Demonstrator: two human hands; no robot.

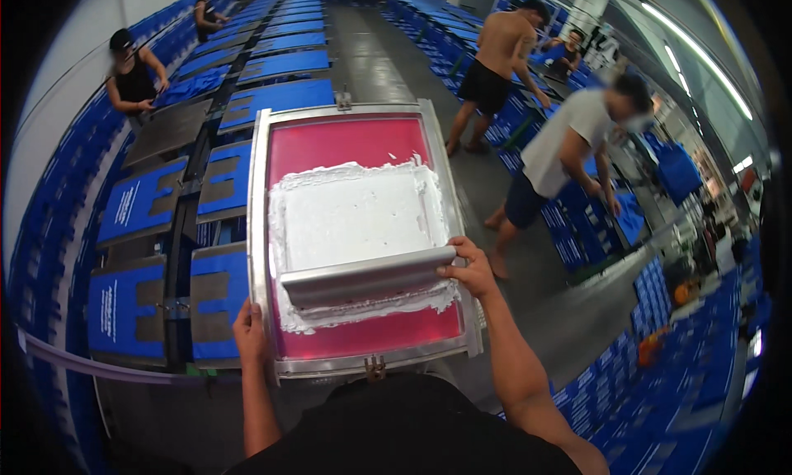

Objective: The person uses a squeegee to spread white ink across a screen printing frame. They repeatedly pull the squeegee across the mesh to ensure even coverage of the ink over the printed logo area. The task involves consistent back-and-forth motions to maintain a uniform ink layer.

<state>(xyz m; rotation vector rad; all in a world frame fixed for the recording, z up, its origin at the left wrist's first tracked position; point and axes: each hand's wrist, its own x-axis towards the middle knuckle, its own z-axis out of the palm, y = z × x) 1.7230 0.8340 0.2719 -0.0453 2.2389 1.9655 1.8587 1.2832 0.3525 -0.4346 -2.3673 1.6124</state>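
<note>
In front of me is a screen printing frame (439,149) with a metal border and pink mesh (355,138). Thick white ink (351,215) covers the middle of the mesh, heaped in ridges along its edges. A silver squeegee (367,279) lies across the lower part of the ink, slightly tilted. My right hand (470,269) is closed on the squeegee's right end. At the frame's lower left side, my left hand (250,331) is closed around the metal border, its fingers partly hidden by the frame.
Printing boards with blue fabric pieces (124,310) line long tables at left. Across a grey aisle (367,63), a person in a light shirt (561,149) and a shirtless person (503,50) work at another table. Two people in black tops (132,75) stand far left.
</note>
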